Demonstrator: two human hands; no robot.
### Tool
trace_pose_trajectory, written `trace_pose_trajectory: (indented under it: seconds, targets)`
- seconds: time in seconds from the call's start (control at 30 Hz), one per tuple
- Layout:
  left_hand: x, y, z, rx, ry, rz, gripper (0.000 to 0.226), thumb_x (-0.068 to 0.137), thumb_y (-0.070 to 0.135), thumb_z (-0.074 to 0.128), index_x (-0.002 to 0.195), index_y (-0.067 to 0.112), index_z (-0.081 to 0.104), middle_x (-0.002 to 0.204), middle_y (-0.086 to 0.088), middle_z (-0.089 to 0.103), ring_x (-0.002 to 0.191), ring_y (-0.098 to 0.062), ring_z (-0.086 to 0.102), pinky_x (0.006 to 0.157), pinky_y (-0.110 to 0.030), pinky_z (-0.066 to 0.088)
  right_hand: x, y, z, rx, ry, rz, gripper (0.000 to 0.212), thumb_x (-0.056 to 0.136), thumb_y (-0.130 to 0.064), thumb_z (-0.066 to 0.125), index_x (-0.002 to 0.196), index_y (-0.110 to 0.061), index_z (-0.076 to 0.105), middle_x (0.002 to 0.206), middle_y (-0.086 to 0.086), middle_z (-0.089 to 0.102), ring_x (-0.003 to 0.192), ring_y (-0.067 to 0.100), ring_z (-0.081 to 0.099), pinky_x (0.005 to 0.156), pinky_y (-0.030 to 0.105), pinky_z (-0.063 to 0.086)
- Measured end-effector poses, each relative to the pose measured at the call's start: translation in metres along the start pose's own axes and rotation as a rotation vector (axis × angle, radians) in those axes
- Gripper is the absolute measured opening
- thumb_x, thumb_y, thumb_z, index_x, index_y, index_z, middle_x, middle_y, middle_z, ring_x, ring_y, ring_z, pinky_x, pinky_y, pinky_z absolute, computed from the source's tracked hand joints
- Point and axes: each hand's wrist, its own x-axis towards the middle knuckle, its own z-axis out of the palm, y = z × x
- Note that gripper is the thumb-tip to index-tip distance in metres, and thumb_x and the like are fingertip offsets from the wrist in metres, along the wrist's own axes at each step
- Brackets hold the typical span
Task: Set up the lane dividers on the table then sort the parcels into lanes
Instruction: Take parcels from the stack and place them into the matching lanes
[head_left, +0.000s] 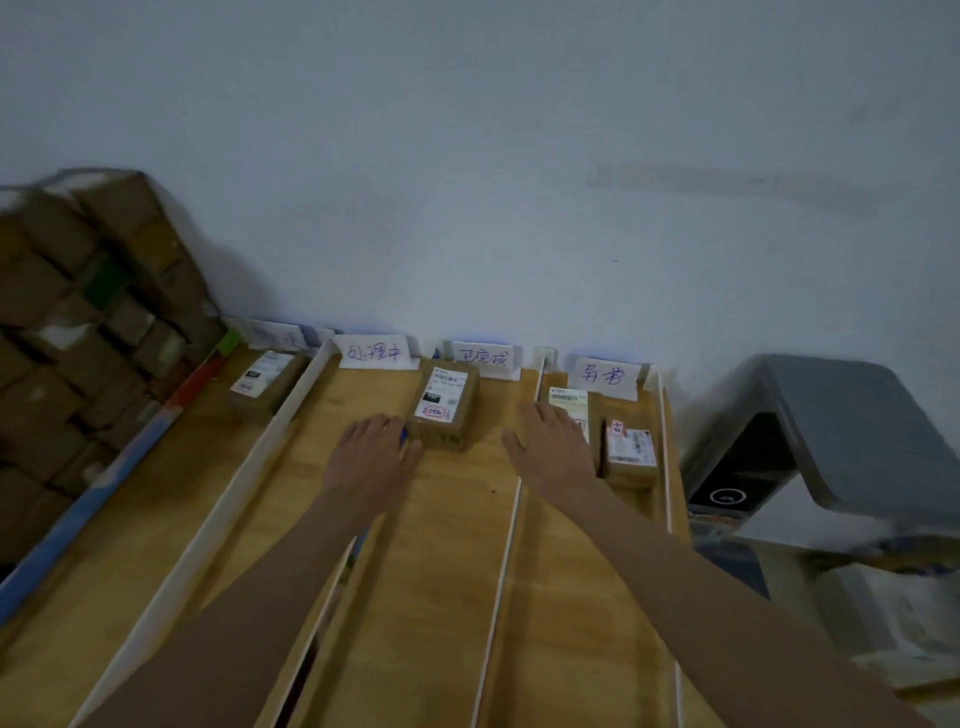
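Hands: left (371, 457) over small blue item, grip unclear | right (553, 447) open, flat | far-left label (275, 332) blurred

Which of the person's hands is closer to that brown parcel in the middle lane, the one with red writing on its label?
The left hand. It lies flat just left of the parcel, almost touching its near corner. The right hand is farther off to the parcel's right, over the next divider.

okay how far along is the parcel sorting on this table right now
Done: white dividers and paper lane labels are set up, and four parcels sit in lanes, including one in the middle. In hand: the left hand rests beside that parcel; the right hand overlaps another. Left: the stacked boxes.
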Motion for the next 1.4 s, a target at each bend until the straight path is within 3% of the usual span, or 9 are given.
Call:
trace_pose_trajectory:
  seconds: [0.27,0.73,0.97,1.17,1.4]
  targets:
    - [-0.112,-0.148,-0.054,0.046,0.051,-0.153,0.05,0.102,0.045,0.03,0.14,0.015,0.044,0.141,-0.006,0.049,0.129,-0.027,0.044,0.11,-0.04,0.031,-0.053,-0.169,0.025,-0.069,0.002,-0.223,0.055,0.102,-0.048,0.031,0.147,-0.016,0.037,0.152,0.007,0.038,0.143,0.027,0.028,0.117,0.044,0.024]
    - [-0.294,-0.4,-0.119,0.057,0.193,-0.374,0.052,0.103,0.045,0.031,0.141,0.011,0.043,0.141,-0.007,0.049,0.131,-0.026,0.043,0.111,-0.039,0.031,-0.133,-0.46,0.095,-0.093,0.03,-0.43,0.052,0.1,-0.049,0.032,0.138,-0.017,0.045,0.141,0.006,0.049,0.131,0.026,0.041,0.109,0.041,0.033]
    - [-0.313,-0.494,-0.138,0.049,0.237,-0.445,0.044,0.102,0.043,0.034,0.131,0.014,0.051,0.134,-0.008,0.055,0.125,-0.028,0.049,0.107,-0.042,0.037,-0.115,-0.55,0.122,-0.042,-0.031,-0.472,0.051,0.101,-0.049,0.032,0.136,-0.014,0.046,0.137,0.007,0.051,0.128,0.027,0.045,0.105,0.042,0.038]
    - [-0.292,-0.573,-0.145,0.097,0.228,-0.5,0.055,0.102,0.049,0.03,0.141,0.014,0.044,0.143,-0.009,0.05,0.131,-0.026,0.046,0.114,-0.041,0.032,-0.08,-0.621,0.154,0.057,-0.102,-0.466,0.051,0.101,-0.048,0.035,0.136,-0.012,0.046,0.135,0.01,0.052,0.127,0.028,0.046,0.1,0.043,0.044]
    - [-0.267,-0.638,-0.168,0.066,0.222,-0.537,0.043,0.104,0.04,0.033,0.128,0.011,0.053,0.133,-0.01,0.055,0.123,-0.026,0.051,0.108,-0.041,0.036,-0.044,-0.69,0.182,0.077,-0.201,-0.425,0.053,0.101,-0.05,0.033,0.128,-0.008,0.05,0.126,0.011,0.056,0.116,0.028,0.053,0.093,0.042,0.048]
